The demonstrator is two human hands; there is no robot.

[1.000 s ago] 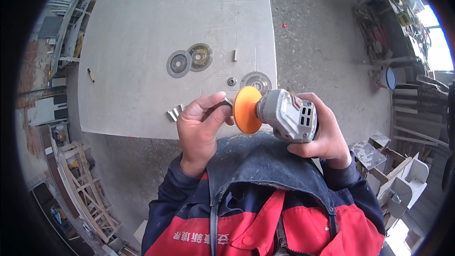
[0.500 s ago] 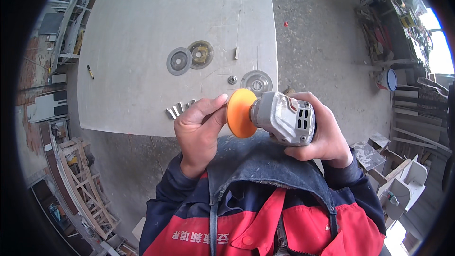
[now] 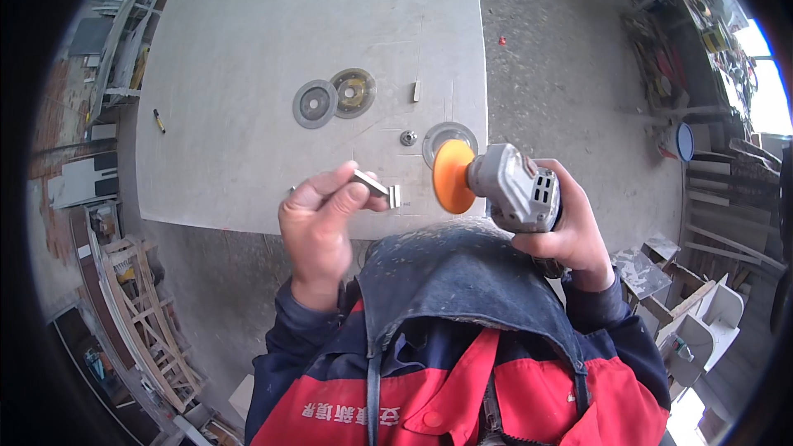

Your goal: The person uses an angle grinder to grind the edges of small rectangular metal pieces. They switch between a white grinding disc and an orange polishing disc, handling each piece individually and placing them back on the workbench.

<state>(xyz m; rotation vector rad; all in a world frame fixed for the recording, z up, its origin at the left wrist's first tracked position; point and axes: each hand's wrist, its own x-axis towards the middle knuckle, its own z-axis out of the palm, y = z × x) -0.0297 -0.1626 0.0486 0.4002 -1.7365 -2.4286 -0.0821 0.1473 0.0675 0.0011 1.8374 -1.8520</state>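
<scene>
Discs point(image 3: 333, 98), nut point(image 3: 408, 138) on board point(image 3: 248, 49) beyond grinder point(image 3: 504, 188).

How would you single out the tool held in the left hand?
Start at the big grey board, then drop to its near edge, where the left hand is raised. Its fingers pinch a slim metal wrench, unlike the flat round discs lying farther up.
</scene>
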